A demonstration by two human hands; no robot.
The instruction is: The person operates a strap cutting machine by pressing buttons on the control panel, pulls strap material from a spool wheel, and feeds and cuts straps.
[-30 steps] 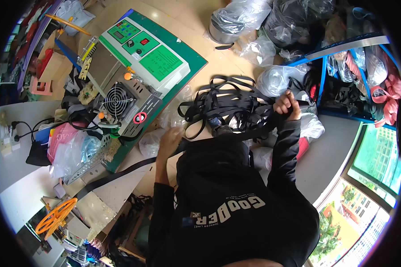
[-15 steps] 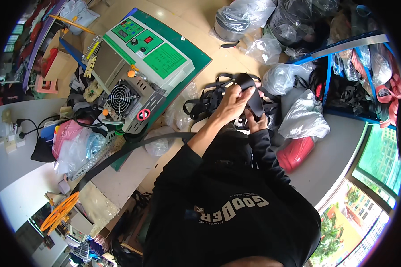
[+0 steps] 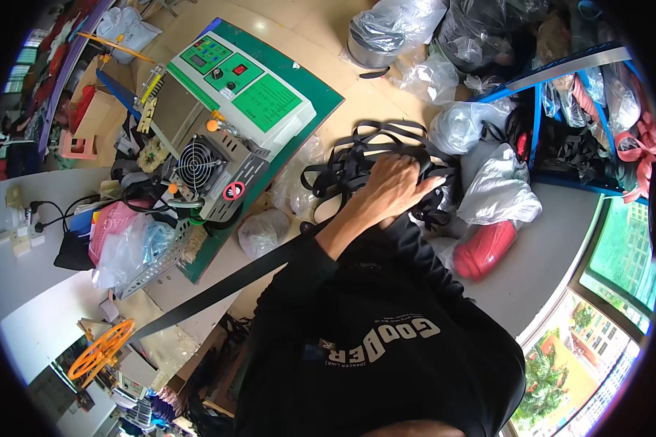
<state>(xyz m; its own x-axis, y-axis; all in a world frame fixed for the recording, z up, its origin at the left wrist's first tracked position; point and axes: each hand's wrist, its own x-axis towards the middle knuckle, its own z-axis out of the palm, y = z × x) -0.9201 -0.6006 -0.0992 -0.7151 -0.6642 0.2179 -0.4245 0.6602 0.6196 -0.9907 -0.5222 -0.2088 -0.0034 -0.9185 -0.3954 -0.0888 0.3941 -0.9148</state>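
Note:
My left hand (image 3: 395, 186) is in front of me, back upward, with its fingers curled over a wide black strap (image 3: 418, 154) and its thumb stuck out to the right. My right hand is mostly hidden under the left hand and wrist; only its dark sleeve (image 3: 419, 251) shows well. A wide black band (image 3: 226, 284) runs straight from the orange reel (image 3: 102, 353) at the lower left to beneath my left forearm. Below and beyond my hands lies a loose heap of narrower black straps (image 3: 364, 142).
A white and green control-panel machine (image 3: 270, 102) with a fan (image 3: 197, 164) stands on a green board at the left. At the right are a white plastic bag (image 3: 496, 189), a red bundle (image 3: 485, 251) and a blue-framed rack (image 3: 536, 138). Clear bags (image 3: 434, 80) lie at the back.
The band from the reel was sagging in a curve and is now straight. My left hand has come lower and turned back upward, covering my right hand, which showed before.

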